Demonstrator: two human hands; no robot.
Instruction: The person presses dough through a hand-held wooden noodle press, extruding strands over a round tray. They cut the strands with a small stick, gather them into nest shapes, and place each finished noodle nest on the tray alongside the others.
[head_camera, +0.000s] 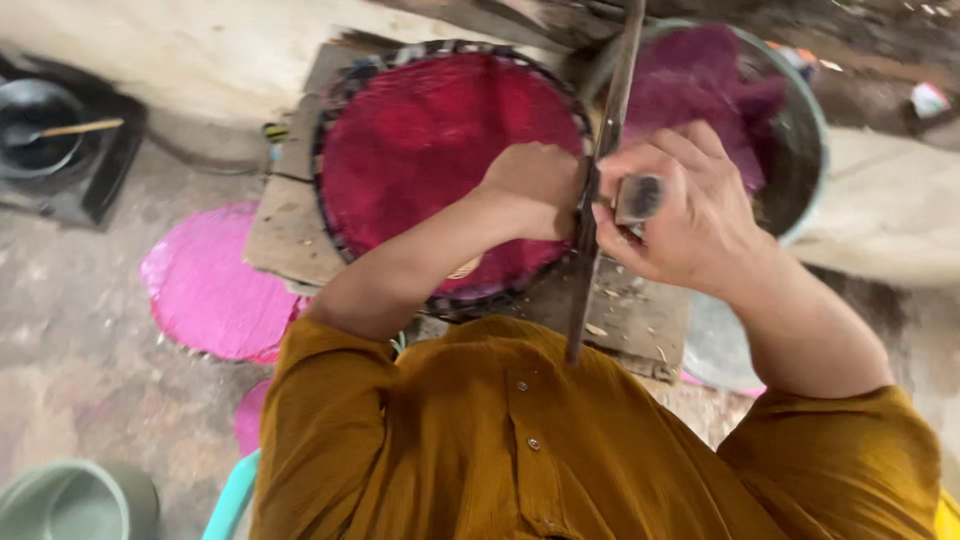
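Observation:
My left hand (535, 190) is closed in a fist around a long thin grey strip (612, 100) that runs from the top of the view down toward my chest. Touching the same strip from the right, my right hand (700, 225) grips a small dark cylindrical handle (640, 197). Both hands hover over a round woven tray (340, 100) covered with a flat deep-red disc (430, 140). The tray rests on a wooden board (285, 230). My mustard-coloured shirt fills the bottom of the view.
A big round basin (805, 150) holding purple-red pulp stands at the upper right. Pink discs (210, 285) lie on the concrete floor at the left. A black pan with a wooden spoon (40, 130) sits far left, a green bucket (75, 500) at bottom left.

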